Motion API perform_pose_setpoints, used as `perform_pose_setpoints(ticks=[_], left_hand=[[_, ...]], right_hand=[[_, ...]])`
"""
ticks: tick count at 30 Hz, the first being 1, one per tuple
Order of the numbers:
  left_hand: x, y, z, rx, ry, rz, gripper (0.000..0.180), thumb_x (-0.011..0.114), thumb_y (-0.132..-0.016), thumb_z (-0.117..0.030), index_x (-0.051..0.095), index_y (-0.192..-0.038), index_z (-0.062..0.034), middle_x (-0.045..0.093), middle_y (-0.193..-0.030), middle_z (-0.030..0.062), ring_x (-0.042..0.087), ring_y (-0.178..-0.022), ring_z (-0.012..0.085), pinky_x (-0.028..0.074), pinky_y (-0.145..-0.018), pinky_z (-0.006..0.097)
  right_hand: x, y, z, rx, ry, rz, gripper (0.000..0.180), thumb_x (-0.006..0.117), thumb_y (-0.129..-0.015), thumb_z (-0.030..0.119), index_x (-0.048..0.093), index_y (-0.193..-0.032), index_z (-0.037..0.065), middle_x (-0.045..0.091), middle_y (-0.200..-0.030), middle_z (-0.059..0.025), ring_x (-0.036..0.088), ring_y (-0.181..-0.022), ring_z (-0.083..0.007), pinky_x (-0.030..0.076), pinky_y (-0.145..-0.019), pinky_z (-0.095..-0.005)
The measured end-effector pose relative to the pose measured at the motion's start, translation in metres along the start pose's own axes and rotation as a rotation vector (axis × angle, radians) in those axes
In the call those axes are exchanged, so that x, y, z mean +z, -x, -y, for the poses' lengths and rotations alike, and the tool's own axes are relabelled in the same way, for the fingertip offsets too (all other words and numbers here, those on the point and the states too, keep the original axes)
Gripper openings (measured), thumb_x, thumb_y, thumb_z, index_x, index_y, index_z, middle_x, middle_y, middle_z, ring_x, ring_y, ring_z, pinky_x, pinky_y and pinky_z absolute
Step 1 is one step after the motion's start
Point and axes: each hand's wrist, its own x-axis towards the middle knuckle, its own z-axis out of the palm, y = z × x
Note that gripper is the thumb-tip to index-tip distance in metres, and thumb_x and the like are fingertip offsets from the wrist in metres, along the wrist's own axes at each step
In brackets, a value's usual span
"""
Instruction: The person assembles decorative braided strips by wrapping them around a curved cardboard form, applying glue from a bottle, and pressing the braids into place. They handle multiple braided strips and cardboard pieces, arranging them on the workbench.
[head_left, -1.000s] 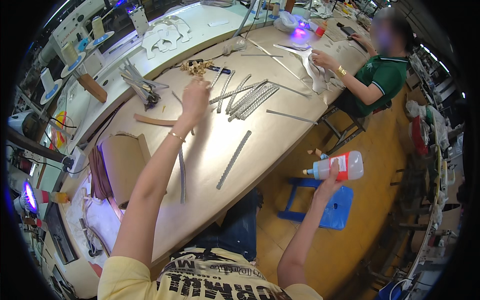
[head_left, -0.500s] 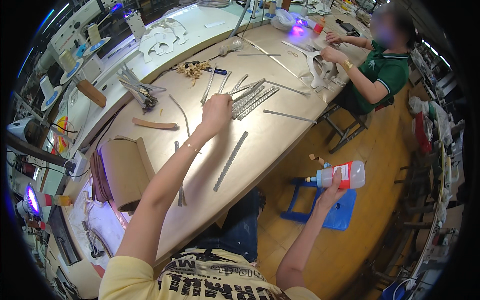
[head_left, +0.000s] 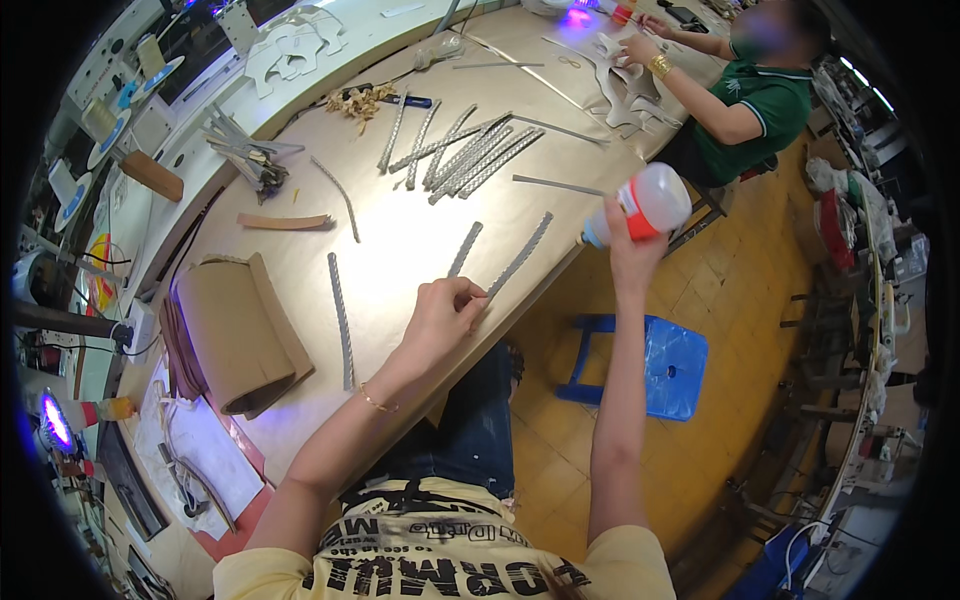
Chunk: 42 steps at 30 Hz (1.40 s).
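My left hand (head_left: 447, 315) is closed at the table's near edge, fingertips pinching the near end of a grey braided strip (head_left: 522, 252). Just beside it, a second braided strip (head_left: 465, 248) lies partly behind that hand. In my right hand (head_left: 632, 258) is a translucent squeeze bottle (head_left: 660, 200) with a red and white label and a blue cap. The bottle is tilted, its nozzle pointing down and left near the table edge. Farther off, several braided strips (head_left: 480, 165) lie in a loose pile. Another long strip (head_left: 341, 320) rests to the left of my left hand.
A rolled brown sheet (head_left: 240, 335) stands left, below a tan strip (head_left: 285, 221) and a bundle of thin strips (head_left: 250, 165). A co-worker in green (head_left: 745, 105) handles pale cut pieces (head_left: 630, 90) at the far right. On the floor stands a blue stool (head_left: 680, 350).
My left hand has come from the strip pile toward the near edge and now pinches a braided strip. My right hand has raised the bottle and tipped its nozzle downward. The view has shifted slightly.
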Motion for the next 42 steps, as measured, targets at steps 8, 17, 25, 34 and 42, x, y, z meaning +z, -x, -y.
perform_pose_setpoints(ticks=[8, 17, 25, 34, 42], left_hand=[[-0.002, 0.004, 0.003, 0.038, -0.004, -0.024, 0.019, 0.065, -0.089, -0.009, 0.07, -0.099, 0.0067, 0.069, -0.07, 0.0124, 0.065, -0.06, 0.0133, 0.052, -0.06, 0.027], [-0.002, 0.007, 0.007, 0.044, -0.008, -0.046, 0.022, 0.064, -0.087, -0.009, 0.07, -0.102, 0.0063, 0.07, -0.071, 0.014, 0.066, -0.063, 0.0157, 0.053, -0.063, 0.029], [-0.002, 0.007, 0.007, 0.038, -0.027, -0.049, 0.023, 0.063, -0.086, -0.009, 0.071, -0.103, 0.0048, 0.071, -0.075, 0.0156, 0.068, -0.067, 0.0174, 0.054, -0.067, 0.03], [-0.003, 0.01, 0.008, 0.016, -0.01, -0.042, 0.026, 0.062, -0.084, -0.009, 0.071, -0.106, 0.0017, 0.072, -0.081, 0.0161, 0.069, -0.072, 0.0179, 0.055, -0.071, 0.03], [-0.002, 0.015, 0.011, 0.03, -0.062, -0.049, 0.027, 0.062, -0.082, -0.006, 0.071, -0.106, 0.0017, 0.068, -0.089, 0.0148, 0.068, -0.08, 0.0191, 0.054, -0.075, 0.03]], right_hand=[[0.049, -0.026, -0.016, -0.194, 0.242, 0.121, 0.054, 0.083, -0.074, 0.039, 0.064, -0.096, -0.007, 0.07, -0.087, -0.0186, 0.069, -0.081, -0.0294, 0.053, -0.075, -0.0378], [0.053, -0.023, -0.027, -0.185, 0.247, 0.15, 0.052, 0.083, -0.074, 0.039, 0.066, -0.094, -0.006, 0.071, -0.087, -0.0171, 0.069, -0.08, -0.0282, 0.053, -0.074, -0.0377], [0.055, -0.018, -0.021, -0.17, 0.206, 0.155, 0.044, 0.082, -0.076, 0.034, 0.068, -0.091, -0.005, 0.071, -0.085, -0.0156, 0.069, -0.077, -0.0254, 0.053, -0.073, -0.0363], [0.053, 0.007, -0.011, -0.113, 0.15, 0.217, 0.041, 0.082, -0.076, 0.03, 0.068, -0.093, -0.004, 0.071, -0.085, -0.0134, 0.068, -0.077, -0.0214, 0.052, -0.074, -0.0333], [0.048, 0.023, -0.008, -0.093, 0.127, 0.239, 0.041, 0.083, -0.076, 0.028, 0.068, -0.096, -0.004, 0.071, -0.088, -0.0128, 0.068, -0.08, -0.0208, 0.052, -0.077, -0.0329]])
